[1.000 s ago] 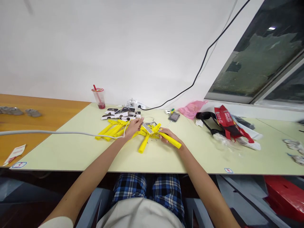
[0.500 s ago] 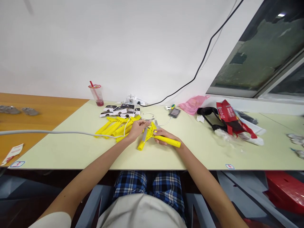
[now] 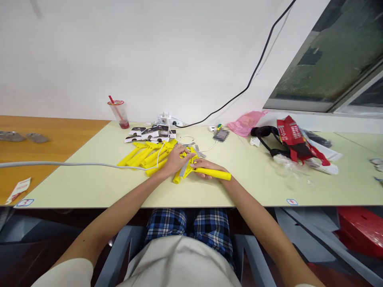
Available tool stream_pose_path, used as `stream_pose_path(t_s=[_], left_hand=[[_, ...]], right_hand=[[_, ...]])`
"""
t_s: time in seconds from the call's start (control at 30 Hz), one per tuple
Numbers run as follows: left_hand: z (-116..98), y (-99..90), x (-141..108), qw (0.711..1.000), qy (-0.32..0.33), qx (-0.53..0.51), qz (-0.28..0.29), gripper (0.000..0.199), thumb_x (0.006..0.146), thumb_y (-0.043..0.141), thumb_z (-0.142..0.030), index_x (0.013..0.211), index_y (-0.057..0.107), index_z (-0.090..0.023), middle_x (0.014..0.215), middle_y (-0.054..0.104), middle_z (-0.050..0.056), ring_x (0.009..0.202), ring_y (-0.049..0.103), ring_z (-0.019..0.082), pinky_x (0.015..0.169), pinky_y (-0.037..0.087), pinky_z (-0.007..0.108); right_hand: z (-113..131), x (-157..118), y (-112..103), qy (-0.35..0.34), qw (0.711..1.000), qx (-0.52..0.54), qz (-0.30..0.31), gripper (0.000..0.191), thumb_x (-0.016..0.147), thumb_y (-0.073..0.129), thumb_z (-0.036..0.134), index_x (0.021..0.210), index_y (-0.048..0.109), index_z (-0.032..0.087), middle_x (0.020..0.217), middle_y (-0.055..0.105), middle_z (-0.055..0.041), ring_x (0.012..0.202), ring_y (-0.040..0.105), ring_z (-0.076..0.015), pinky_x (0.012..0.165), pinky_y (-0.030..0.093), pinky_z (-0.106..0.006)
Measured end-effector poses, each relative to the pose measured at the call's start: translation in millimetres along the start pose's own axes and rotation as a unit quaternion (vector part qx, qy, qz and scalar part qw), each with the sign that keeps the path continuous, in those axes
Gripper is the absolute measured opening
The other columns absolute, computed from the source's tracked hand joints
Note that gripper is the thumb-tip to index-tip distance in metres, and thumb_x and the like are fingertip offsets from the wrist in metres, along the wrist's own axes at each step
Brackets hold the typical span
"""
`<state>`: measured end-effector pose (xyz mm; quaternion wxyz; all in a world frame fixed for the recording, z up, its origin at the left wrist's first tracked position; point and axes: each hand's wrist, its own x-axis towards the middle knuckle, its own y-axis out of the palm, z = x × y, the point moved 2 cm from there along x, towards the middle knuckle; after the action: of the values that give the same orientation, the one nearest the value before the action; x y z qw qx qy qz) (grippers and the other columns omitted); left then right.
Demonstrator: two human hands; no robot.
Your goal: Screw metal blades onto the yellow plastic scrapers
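My left hand lies over a branched yellow plastic piece, its fingers closed on the piece. A grey metal strip sits against that piece, just right of my left hand. My right hand grips a long yellow arm that runs out to the right from the same piece. The two hands nearly touch, and they hide the middle of the piece. Just left of my left hand lies a heap of similar yellow plastic parts, with a thin white cable over it.
Several black-and-white cards and a power strip lie behind the yellow heap. A plastic cup with a red straw stands at the back left. A pink bag and a red package lie to the right.
My hands have drawn closer together over the yellow piece, and my left fingers now cover more of it. The camera view has tilted slightly, shifting the table in the frame.
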<state>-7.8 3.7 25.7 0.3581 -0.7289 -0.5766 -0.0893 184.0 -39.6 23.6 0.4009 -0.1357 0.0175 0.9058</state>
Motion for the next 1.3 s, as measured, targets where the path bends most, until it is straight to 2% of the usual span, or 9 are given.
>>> stream_pose_path(t_s=[0.07, 0.27, 0.47, 0.67, 0.8, 0.93, 1.1, 1.3], left_hand=[[-2.3, 0.3, -1.0, 1.000, 0.023, 0.018, 0.003, 0.029, 0.100, 0.079, -0.045, 0.083, 0.071, -0.022, 0.091, 0.066, 0.004, 0.096, 0.060, 0.024, 0.095, 0.048, 0.039], [-5.1, 2.1, -3.4, 0.995, 0.063, 0.075, 0.019, 0.032, 0.101, 0.078, -0.043, 0.081, 0.065, -0.023, 0.092, 0.066, 0.005, 0.097, 0.061, 0.025, 0.099, 0.048, 0.042], [-2.4, 3.7, -4.1, 0.990, 0.086, 0.112, 0.024, 0.030, 0.102, 0.077, -0.046, 0.085, 0.065, -0.024, 0.093, 0.065, 0.006, 0.097, 0.060, 0.027, 0.099, 0.048, 0.044], [-8.8, 2.9, -5.6, 0.988, 0.083, 0.130, -0.014, 0.025, 0.102, 0.076, -0.048, 0.097, 0.067, -0.024, 0.099, 0.066, 0.007, 0.101, 0.060, 0.028, 0.103, 0.047, 0.045], [-12.1, -6.6, -3.7, 0.986, 0.065, 0.119, -0.094, 0.022, 0.110, 0.063, -0.046, 0.108, 0.065, -0.024, 0.101, 0.064, 0.007, 0.099, 0.057, 0.027, 0.103, 0.046, 0.043], [-2.9, -16.4, 4.0, 0.987, 0.045, 0.093, -0.123, 0.020, 0.112, 0.055, -0.039, 0.099, 0.060, -0.025, 0.091, 0.060, 0.005, 0.090, 0.054, 0.025, 0.095, 0.046, 0.041], [15.6, -15.8, 11.4, 0.991, 0.000, 0.112, -0.069, 0.017, 0.105, 0.061, -0.029, 0.089, 0.058, -0.025, 0.084, 0.058, 0.003, 0.087, 0.054, 0.023, 0.089, 0.045, 0.038], [21.4, -7.2, 9.0, 0.990, 0.011, 0.141, 0.009, 0.008, 0.099, 0.067, -0.024, 0.092, 0.067, -0.023, 0.085, 0.060, 0.002, 0.087, 0.058, 0.023, 0.088, 0.047, 0.038]], right_hand=[[1.0, 0.0, 0.0, -0.005, 1.000, -0.007, 0.007, 0.060, 0.090, 0.078, 0.073, 0.061, 0.061, 0.023, 0.049, 0.056, -0.0008, 0.032, 0.046, -0.0104, 0.029, 0.031, -0.022], [-3.9, 4.8, -0.8, -0.023, 0.999, -0.011, 0.030, 0.053, 0.093, 0.078, 0.064, 0.067, 0.065, 0.020, 0.051, 0.065, -0.0003, 0.031, 0.047, -0.0090, 0.032, 0.036, -0.020], [-9.4, 8.3, -0.6, -0.027, 0.999, 0.007, -0.021, 0.041, 0.090, 0.085, 0.058, 0.082, 0.072, 0.019, 0.053, 0.069, 0.0005, 0.031, 0.047, -0.0095, 0.034, 0.037, -0.021], [-1.6, 6.9, 4.6, -0.037, 0.999, -0.015, -0.029, 0.049, 0.091, 0.078, 0.062, 0.067, 0.067, 0.021, 0.048, 0.066, -0.0009, 0.032, 0.050, -0.0108, 0.033, 0.038, -0.021], [-3.5, 9.6, -3.1, -0.044, 0.993, 0.031, -0.107, 0.047, 0.087, 0.080, 0.061, 0.067, 0.064, 0.022, 0.047, 0.063, -0.0004, 0.032, 0.049, -0.0114, 0.032, 0.036, -0.022], [-7.7, 10.9, -24.4, -0.104, 0.959, 0.138, -0.226, 0.045, 0.083, 0.082, 0.063, 0.075, 0.064, 0.022, 0.051, 0.061, 0.0012, 0.034, 0.048, -0.0113, 0.034, 0.036, -0.024], [-13.7, 4.7, -56.6, -0.127, 0.906, 0.189, -0.358, 0.046, 0.091, 0.073, 0.066, 0.079, 0.064, 0.022, 0.049, 0.054, 0.0008, 0.039, 0.048, -0.0129, 0.039, 0.039, -0.025], [-22.5, 2.1, -78.0, -0.146, 0.866, 0.223, -0.423, 0.046, 0.089, 0.076, 0.067, 0.083, 0.059, 0.025, 0.057, 0.059, 0.0008, 0.042, 0.050, -0.0132, 0.041, 0.043, -0.026]])
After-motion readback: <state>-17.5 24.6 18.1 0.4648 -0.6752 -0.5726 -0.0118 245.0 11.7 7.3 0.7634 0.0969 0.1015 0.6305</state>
